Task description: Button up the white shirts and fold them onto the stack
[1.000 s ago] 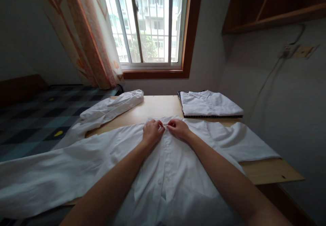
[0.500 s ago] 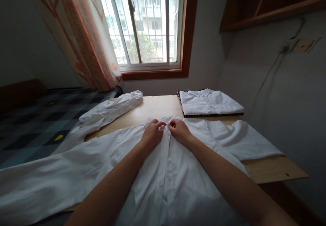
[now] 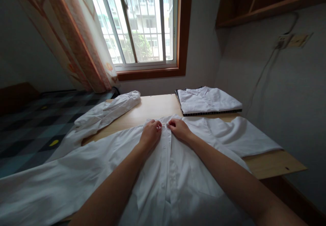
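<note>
A white button-up shirt [image 3: 188, 171] lies face up with its sleeves spread to both sides and its collar end away from me. At the top of its front placket, my left hand [image 3: 151, 132] pinches the collar edge. Close beside it on the right, my right hand [image 3: 178, 128] pinches the other collar edge. A narrow gap separates the fingertips. Below the hands the two front edges run side by side, and small buttons show on the left strip. Exactly what sits between the fingertips is too small to see.
The shirt rests on a light wooden table [image 3: 160, 104]. Folded shirts [image 3: 209, 100] are stacked at its back right. Another crumpled white garment [image 3: 109, 110] lies at the left, reaching toward a checked bed [image 3: 22, 131]. Behind are a window [image 3: 142, 25], a curtain [image 3: 73, 39] and a wall socket [image 3: 285, 41].
The view has shifted slightly. My fingertips have drawn a little apart at the collar, and both hands still pinch the shirt.
</note>
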Demonstrator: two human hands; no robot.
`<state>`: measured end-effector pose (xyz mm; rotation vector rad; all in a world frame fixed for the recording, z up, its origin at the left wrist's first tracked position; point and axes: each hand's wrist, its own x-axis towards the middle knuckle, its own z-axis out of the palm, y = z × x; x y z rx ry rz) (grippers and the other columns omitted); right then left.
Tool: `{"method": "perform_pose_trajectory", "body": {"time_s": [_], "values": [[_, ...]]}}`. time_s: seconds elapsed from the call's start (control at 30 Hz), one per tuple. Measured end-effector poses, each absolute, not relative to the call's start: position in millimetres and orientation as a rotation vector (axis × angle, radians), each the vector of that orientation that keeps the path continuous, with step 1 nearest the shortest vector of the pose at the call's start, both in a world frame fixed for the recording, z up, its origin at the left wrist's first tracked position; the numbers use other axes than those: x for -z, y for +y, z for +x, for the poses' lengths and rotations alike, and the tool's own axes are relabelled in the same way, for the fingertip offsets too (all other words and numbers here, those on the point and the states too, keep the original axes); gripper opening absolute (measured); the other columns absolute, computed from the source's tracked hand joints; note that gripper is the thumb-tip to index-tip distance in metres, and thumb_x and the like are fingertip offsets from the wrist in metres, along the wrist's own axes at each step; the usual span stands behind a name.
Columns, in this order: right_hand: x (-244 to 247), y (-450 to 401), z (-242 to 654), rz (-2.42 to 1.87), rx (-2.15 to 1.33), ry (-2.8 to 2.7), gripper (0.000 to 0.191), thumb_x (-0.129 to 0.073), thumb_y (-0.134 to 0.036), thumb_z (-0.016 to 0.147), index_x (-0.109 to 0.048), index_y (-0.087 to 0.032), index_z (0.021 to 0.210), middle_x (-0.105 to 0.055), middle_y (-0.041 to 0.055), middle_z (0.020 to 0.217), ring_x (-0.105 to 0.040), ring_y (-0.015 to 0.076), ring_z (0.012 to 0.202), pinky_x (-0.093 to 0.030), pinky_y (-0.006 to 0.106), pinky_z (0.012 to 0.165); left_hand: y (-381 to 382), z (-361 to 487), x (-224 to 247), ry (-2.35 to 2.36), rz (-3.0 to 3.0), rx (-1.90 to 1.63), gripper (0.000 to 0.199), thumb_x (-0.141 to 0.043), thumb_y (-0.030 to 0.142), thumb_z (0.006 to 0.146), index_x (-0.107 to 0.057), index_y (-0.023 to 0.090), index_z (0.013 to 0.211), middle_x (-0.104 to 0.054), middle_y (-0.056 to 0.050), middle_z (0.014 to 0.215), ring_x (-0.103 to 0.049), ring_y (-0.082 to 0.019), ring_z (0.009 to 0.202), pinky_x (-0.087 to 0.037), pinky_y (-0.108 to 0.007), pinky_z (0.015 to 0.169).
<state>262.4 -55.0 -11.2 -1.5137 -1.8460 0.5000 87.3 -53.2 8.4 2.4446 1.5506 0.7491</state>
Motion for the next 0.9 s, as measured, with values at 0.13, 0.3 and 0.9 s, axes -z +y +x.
{"method": "perform_pose_trajectory", "body": {"time_s": [0.13,0.3,0.9], "values": [[12,-57,260,-1.542,-0.44,-1.851,0.012,-0.06,-0.022,0.088,-0.071,-0.018,0.087,-0.073,0.004,0.086,-0.062,0.0153,0.076,-0.04,0.024,0.067,-56,90,-9,1.578,2.521,-0.673,0.021,-0.055,0.011,0.085,-0.075,0.019,0.086,-0.068,-0.008,0.091,-0.064,-0.021,0.086,-0.05,-0.031,0.085],[13,-59,255,-1.591,-0.361,-1.855,0.012,-0.06,-0.024,0.088,-0.07,-0.018,0.089,-0.073,0.0053,0.091,-0.062,0.0168,0.081,-0.04,0.025,0.068,-57,94,-11,1.616,2.583,-0.579,0.024,-0.053,0.014,0.088,-0.077,0.019,0.088,-0.069,-0.009,0.093,-0.064,-0.023,0.089,-0.048,-0.032,0.087],[11,-55,258,-1.435,-0.516,-1.767,0.011,-0.063,-0.019,0.083,-0.074,-0.015,0.082,-0.074,0.0048,0.08,-0.063,0.0148,0.073,-0.043,0.024,0.069,-44,94,-9,1.585,2.44,-0.582,0.008,-0.061,0.02,0.088,-0.067,0.015,0.089,-0.064,-0.008,0.094,-0.062,-0.021,0.092,-0.048,-0.031,0.087]]}}
